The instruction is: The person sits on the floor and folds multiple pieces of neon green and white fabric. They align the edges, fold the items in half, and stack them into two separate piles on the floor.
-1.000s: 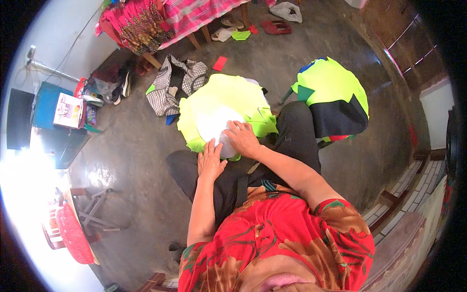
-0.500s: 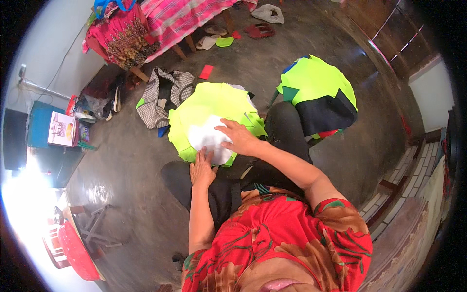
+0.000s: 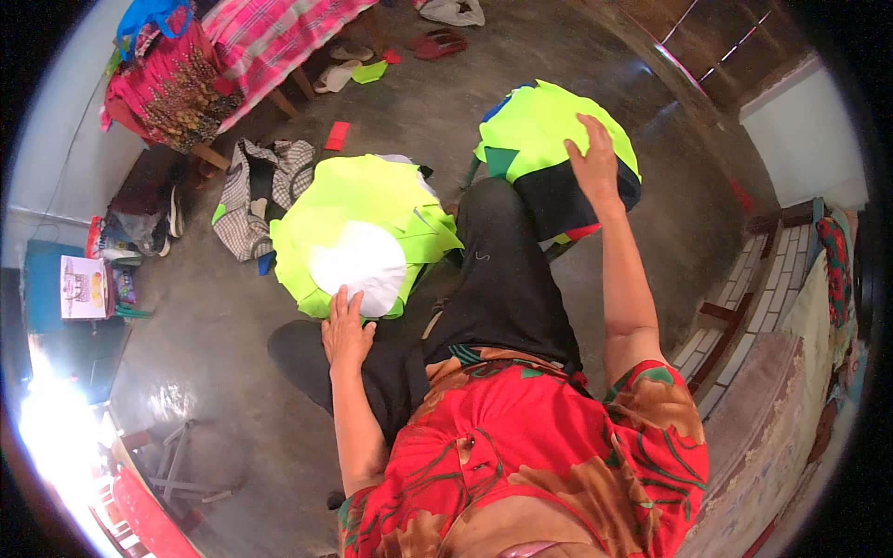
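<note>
In front of me stands a mound of neon yellow-green cloth pieces (image 3: 363,200), with a round white cloth piece (image 3: 363,265) lying on its near side. My left hand (image 3: 348,333) rests its outstretched fingers on the near edge of the white piece. A second stack, at the right, has a yellow-green cloth (image 3: 558,126) over a black cloth (image 3: 553,200), with a dark green corner and a bit of red showing. My right hand (image 3: 597,167) is over that stack, fingers apart and nothing visible in them; whether it touches the cloth I cannot tell.
A checked grey garment (image 3: 246,200) lies on the floor behind the left mound, near a red scrap (image 3: 338,136). Shoes and a pink-covered table (image 3: 279,42) are farther back. A white box (image 3: 84,286) sits at the left, and a wooden bench (image 3: 744,307) at the right.
My right hand has left the white piece and moved right and forward to the second stack. The left hand stays at the white piece's near edge. The view has shifted right.
</note>
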Demonstrator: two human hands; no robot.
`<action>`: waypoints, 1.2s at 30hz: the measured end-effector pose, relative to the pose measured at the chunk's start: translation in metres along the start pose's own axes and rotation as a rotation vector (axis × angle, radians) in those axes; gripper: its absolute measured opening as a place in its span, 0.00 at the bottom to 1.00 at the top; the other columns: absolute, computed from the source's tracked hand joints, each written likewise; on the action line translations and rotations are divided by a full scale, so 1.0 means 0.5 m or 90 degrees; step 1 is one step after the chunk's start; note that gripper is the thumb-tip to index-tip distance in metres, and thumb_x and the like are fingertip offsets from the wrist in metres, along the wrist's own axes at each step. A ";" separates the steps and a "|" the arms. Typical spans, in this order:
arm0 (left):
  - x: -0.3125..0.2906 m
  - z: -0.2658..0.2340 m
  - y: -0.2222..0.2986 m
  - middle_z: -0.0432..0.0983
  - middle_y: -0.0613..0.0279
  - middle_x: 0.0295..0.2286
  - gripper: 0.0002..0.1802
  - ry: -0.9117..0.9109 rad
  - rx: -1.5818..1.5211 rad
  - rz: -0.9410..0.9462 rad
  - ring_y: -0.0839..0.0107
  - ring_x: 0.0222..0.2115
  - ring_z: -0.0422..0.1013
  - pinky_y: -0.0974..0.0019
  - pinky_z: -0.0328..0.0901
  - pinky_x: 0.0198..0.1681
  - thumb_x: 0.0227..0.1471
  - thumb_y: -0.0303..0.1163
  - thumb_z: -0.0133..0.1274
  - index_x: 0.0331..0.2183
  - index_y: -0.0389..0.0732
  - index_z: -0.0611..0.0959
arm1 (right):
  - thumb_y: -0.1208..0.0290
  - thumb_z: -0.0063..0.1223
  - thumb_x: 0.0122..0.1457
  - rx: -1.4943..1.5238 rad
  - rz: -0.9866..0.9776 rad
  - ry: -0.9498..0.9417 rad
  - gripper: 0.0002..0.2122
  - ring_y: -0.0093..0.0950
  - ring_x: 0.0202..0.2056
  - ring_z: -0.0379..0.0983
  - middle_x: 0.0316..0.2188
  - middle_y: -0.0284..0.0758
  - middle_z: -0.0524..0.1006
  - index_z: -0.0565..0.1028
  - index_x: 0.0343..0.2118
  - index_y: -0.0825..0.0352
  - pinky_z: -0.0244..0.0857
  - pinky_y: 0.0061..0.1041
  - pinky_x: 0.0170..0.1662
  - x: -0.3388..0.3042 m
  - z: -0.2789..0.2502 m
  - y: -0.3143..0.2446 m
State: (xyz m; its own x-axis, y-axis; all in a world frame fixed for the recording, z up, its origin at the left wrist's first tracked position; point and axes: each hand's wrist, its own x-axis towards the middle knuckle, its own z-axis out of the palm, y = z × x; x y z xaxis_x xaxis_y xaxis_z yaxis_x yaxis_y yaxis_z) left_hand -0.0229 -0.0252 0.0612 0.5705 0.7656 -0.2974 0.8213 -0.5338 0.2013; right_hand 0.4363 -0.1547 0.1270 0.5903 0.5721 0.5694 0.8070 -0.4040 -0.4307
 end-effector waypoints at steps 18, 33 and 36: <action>0.002 -0.003 0.005 0.50 0.63 0.59 0.34 0.016 0.038 0.015 0.62 0.59 0.49 0.52 0.55 0.53 0.43 0.33 0.58 0.54 0.50 0.66 | 0.56 0.51 0.54 -0.235 0.055 -0.063 0.14 0.37 0.56 0.59 0.51 0.34 0.69 0.76 0.44 0.48 0.52 0.38 0.56 -0.069 0.065 0.123; 0.001 -0.019 0.008 0.52 0.61 0.58 0.32 0.030 0.017 0.019 0.61 0.58 0.51 0.49 0.55 0.53 0.43 0.34 0.58 0.52 0.50 0.68 | 0.56 0.55 0.50 -0.181 0.029 -0.143 0.21 0.38 0.58 0.54 0.54 0.36 0.65 0.72 0.49 0.51 0.46 0.41 0.58 -0.065 0.030 0.098; 0.003 -0.021 0.007 0.52 0.62 0.58 0.32 0.012 -0.003 0.006 0.61 0.59 0.50 0.47 0.53 0.56 0.44 0.35 0.57 0.53 0.51 0.68 | 0.56 0.56 0.47 -0.148 0.017 -0.151 0.23 0.38 0.59 0.53 0.55 0.36 0.64 0.71 0.49 0.52 0.43 0.44 0.58 -0.065 0.028 0.101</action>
State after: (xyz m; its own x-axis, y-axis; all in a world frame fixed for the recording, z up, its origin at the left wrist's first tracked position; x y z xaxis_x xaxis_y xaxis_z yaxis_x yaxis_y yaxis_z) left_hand -0.0192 -0.0221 0.0710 0.5781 0.7673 -0.2775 0.8159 -0.5391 0.2090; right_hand 0.4576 -0.1837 0.0771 0.6132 0.6982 0.3695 0.7895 -0.5579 -0.2560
